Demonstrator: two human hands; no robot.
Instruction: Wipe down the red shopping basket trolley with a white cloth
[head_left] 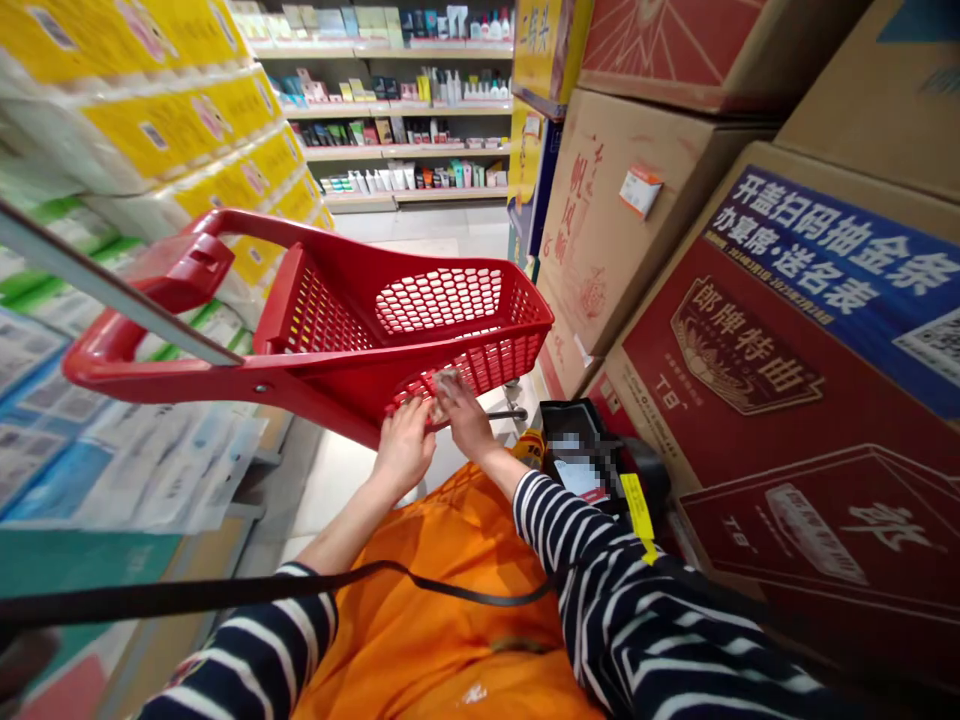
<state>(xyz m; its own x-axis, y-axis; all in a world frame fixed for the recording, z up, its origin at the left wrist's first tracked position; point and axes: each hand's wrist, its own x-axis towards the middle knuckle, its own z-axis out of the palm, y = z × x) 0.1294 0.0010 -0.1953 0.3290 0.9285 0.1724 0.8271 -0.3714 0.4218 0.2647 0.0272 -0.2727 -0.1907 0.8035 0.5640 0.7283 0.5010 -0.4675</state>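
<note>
Both left hand and right hand at red cart.

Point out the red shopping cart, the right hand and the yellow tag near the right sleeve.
Red shopping cart [336,384]: head view, on its near side panel.
Right hand [466,420]: head view, on its back.
Yellow tag [637,507]: head view, on its wide part.

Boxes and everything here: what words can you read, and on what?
"开盖扫码抽金条": blue label
"办宴席·送名表": blue label
"郎牌特曲": red box
"T8": red box, twice
"郎": red box, lower
"帆", "风": brown box; next character unclear
"二锅头", probably: yellow box
Cart: nothing readable
Too small or blurred: yellow packs, shelf goods, orange tag
</note>
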